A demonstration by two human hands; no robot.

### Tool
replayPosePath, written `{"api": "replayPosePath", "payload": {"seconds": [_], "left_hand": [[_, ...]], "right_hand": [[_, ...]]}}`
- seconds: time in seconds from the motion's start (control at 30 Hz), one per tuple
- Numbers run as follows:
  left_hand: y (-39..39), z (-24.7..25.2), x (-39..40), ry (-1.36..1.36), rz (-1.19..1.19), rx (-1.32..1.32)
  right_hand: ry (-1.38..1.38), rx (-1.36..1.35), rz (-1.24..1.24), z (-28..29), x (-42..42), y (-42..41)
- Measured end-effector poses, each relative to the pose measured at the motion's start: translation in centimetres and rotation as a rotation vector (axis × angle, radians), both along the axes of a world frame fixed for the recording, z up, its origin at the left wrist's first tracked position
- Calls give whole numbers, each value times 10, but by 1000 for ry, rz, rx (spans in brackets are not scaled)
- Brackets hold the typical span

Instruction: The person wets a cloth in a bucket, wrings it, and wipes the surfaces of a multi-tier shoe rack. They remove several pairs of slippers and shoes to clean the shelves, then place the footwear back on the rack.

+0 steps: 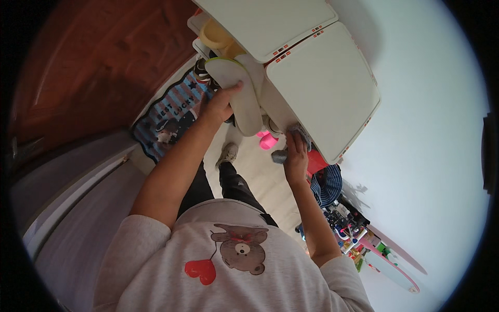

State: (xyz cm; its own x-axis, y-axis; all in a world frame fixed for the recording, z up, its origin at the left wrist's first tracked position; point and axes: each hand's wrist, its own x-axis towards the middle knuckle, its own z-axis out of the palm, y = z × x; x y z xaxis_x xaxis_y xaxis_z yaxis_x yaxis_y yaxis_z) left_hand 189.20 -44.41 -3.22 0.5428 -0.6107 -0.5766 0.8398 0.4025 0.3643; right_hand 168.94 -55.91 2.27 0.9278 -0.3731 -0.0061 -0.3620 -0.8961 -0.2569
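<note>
My left hand [220,104] grips a long, pale flat piece [239,99] by its side, thumb on top. It has rounded ends and a lime-green edge at the far end, and resembles a shoe sole. My right hand [297,158] presses a grey fuzzy cloth [300,134] against the lower edge of a white plastic cabinet [323,89]. The cabinet's closed panels have rounded corners and orange clips. Yellow footwear [214,35] shows at its open side. Below my right hand is a grey piece [278,156]; whether it belongs to the cloth, I cannot tell.
Pink slippers [268,140] lie on the pale floor. A blue striped mat [175,113] bearing writing lies by a reddish-brown door [97,58]. Dark shoes [201,71] stand beside the cabinet. A red object [316,160], a striped fabric item [329,187] and clutter [345,222] line the right wall.
</note>
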Motion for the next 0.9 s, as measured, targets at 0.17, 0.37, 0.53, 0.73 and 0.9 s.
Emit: {"api": "replayPosePath", "payload": {"seconds": [0.17,0.37,0.53,0.73,0.9], "left_hand": [[3,12,-4,-65,16,117],[14,47,-48,-345,-70,461],[-7,45,-85,-545,-388,356],[-76,31,-70,-972,-395,593],[-107,41,-46,-877,-374,83]], "right_hand": [[-116,184,-22,17,-12,0],[-181,472,-196,34,-44,9],[-201,576,-209,12,-75,3],[-209,618,-219,7,-96,0],[-182,591,-186,13,-105,-6]]}}
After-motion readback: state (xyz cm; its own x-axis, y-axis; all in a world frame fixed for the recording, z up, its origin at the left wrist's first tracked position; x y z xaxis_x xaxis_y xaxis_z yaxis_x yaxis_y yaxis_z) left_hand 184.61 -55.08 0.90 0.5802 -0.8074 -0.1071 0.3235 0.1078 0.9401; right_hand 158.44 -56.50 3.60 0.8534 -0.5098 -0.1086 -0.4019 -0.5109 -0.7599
